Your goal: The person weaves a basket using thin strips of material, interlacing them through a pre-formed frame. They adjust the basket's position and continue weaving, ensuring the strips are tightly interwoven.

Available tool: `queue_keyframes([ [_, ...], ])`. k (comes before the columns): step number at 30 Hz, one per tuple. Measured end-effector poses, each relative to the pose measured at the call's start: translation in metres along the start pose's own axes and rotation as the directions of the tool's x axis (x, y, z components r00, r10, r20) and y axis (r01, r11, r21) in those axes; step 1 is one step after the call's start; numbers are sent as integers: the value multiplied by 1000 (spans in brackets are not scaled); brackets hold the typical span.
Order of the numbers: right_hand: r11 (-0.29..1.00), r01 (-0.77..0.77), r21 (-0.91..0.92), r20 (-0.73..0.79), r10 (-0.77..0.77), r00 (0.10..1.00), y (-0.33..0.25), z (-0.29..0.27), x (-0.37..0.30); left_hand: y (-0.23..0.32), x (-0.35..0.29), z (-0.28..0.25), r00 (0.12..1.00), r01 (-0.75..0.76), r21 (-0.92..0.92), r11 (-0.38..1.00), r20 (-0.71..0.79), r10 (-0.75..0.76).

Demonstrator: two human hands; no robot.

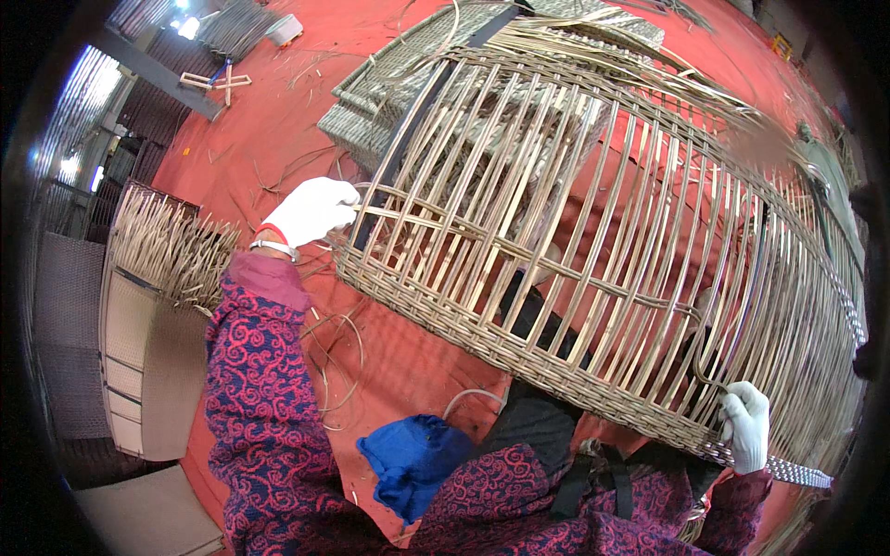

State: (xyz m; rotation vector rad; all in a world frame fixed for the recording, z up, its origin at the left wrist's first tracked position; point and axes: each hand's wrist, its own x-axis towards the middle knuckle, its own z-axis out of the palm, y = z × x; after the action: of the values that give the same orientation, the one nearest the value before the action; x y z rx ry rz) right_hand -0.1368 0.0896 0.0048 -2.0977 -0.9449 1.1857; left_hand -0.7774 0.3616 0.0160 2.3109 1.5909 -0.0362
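Note:
A large wicker panel (436,310) of upright brown stakes lies slanted across my lap, with tightly woven bands along its near and far edges. My left hand (320,215), in a white glove, is closed at the panel's left end, by a dark flat bar (368,222). Its fingertips pinch the end of a weaving strand there. From that spot the wicker strand (702,371) crosses between the stakes and bends down to the near right. My right hand (746,426), also white-gloved, grips it just above the near woven band.
A blue cloth (417,459) lies on the red floor covering (399,347) beside my leg. Behind the panel rests a greyish woven piece (371,97) with loose strands. Wicker work with protruding stakes (171,236) stands at left. A wooden cross-shaped piece (221,83) lies farther off.

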Motion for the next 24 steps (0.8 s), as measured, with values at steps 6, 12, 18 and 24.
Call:
queue_keyframes([
  [6,1000,14,11,-4,-14,1000,-1,2,-2,18,-1,11,949,19,743,669,-224,222],
  [12,1000,6,-12,-18,-6,1000,0,4,-1,7,-4,43,912,299,558,774,-405,-60],
  [18,1000,23,-10,-11,-23,1000,0,6,-2,0,-36,30,937,127,-406,905,-250,-244],
  [24,999,38,-13,-26,-39,999,2,4,-1,0,-51,29,935,127,-896,426,-35,-353],
])
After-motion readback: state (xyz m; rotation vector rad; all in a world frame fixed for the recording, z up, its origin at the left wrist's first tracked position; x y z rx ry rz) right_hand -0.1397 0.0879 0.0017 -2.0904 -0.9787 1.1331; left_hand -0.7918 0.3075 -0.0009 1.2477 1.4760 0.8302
